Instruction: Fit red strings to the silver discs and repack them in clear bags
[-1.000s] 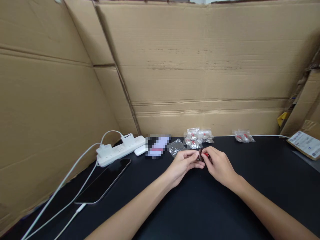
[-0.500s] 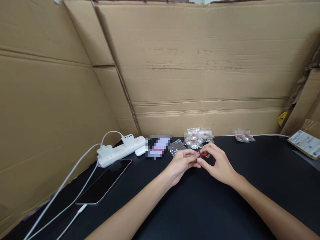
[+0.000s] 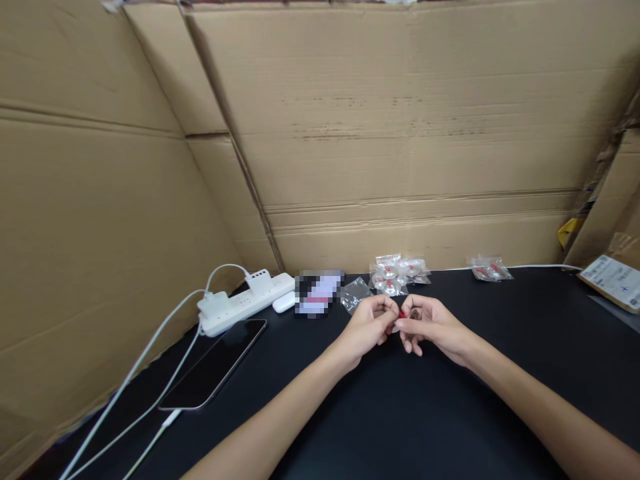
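Close together above the black table, my left hand point(image 3: 373, 325) and my right hand point(image 3: 431, 323) meet at the fingertips. Between them shows a small red piece point(image 3: 402, 315) with a pale, rounded part under it. Fingers cover most of it, so its kind is unclear. Both hands pinch it between thumb and index finger, and the lower fingers of my right hand hang loose. Just beyond lie several small clear bags point(image 3: 390, 285) with round, shiny discs bearing red bits. A flat clear plastic bag point(image 3: 355, 293) rests behind my left hand.
On the left are a white power strip point(image 3: 250, 305) with plugs and cables, and a dark-screened tablet or phone point(image 3: 215, 365). A blurred-out item point(image 3: 319, 293) sits beside a white case point(image 3: 284, 302). Further right are more bagged discs point(image 3: 490, 269) and a labelled parcel point(image 3: 613, 283). Cardboard walls point(image 3: 350, 160) enclose the table.
Both hands have turned the small red piece; its thin upright edge no longer shows. My right hand's index finger has curled in and its lower fingers have dropped. The view has shifted slightly.
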Available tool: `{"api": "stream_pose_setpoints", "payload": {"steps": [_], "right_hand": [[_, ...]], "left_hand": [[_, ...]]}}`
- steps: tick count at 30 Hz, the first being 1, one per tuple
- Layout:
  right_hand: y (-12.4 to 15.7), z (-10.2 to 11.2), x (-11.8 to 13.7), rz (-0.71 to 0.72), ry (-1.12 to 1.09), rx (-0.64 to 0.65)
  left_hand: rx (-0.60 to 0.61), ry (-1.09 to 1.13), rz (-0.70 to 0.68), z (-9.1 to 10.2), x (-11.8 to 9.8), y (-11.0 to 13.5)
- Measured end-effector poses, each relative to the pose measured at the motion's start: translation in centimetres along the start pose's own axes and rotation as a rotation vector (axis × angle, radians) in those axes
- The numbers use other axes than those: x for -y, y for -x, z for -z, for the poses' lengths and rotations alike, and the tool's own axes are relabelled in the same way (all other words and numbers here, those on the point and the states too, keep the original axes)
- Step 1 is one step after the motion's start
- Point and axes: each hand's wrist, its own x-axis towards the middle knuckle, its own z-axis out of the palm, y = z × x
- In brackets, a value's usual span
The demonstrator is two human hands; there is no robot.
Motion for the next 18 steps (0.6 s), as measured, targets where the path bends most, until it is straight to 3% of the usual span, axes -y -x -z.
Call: {"api": "stream_pose_setpoints", "payload": {"steps": [2, 5, 10, 14, 18], "right_hand": [[0.2, 0.1, 0.2, -0.035, -0.045, 0.061], [0.2, 0.6, 0.3, -0.038, -0.108, 0.049], [-0.4, 1.9, -0.2, 0.022, -0.199, -0.215], [-0.6, 2.2, -0.7, 0.04, -0.178, -0.343], [-0.5, 1.7, -1.1, 0.029, -0.145, -0.345]], "left_hand": [[0.003, -0.062, -0.047, 0.1, 0.3, -0.2], [-0.05, -0.19, -0.156, 0.5, 0.5, -0.4], [-0.259, -0.824, -0.354, 1.6, 0.5, -0.2], [-0.188, -1.104, -0.34, 1.6, 0.9, 0.3], [-0.13, -1.114, -0.306, 1.3, 1.1, 0.5]]}}
